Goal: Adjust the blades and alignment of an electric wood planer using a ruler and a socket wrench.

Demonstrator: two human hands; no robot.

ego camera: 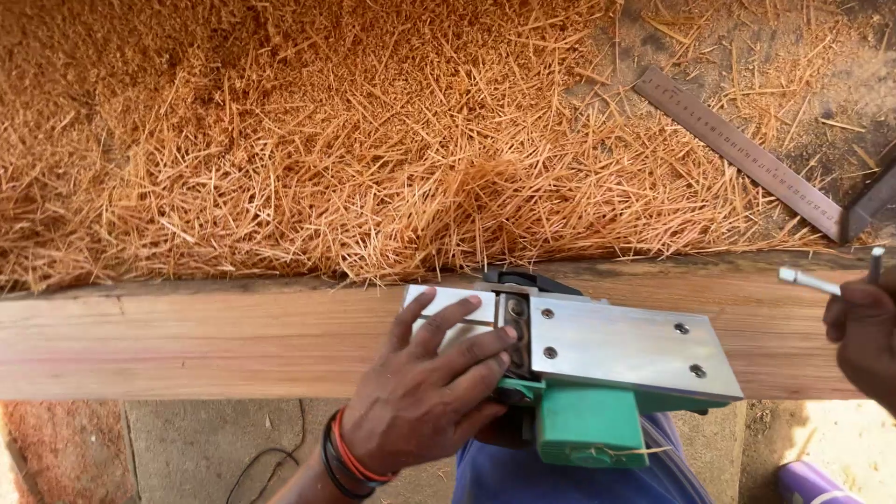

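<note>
**Upturned planer on the plank, sole plate under the fingers**

A deep drift of orange wood shavings [308,131] fills the upper part of the view, spilling up against the far edge of a long wooden plank [187,336] that runs across the frame. Beyond the shavings, at the upper right, a steel ruler [737,149] lies slantwise on the ground.

The electric planer [597,373] lies upside down on the plank's near edge, its bright metal sole facing up and its green body hanging toward the person's lap. By the look of it the tool is heavy, rigid and slick on the sole — best steadied by the green housing or flat plate, well away from the cutter slot, whose blades would be sharp.

The left hand [420,401] rests on the sole's front section, fingers spread flat, fingertips touching the cutter drum opening; it pins the tool and grips nothing.

The right hand [863,336], at the frame's right edge, is closed around a small L-shaped metal key [826,280] — a light, stiff thing, pinched securely.
</note>
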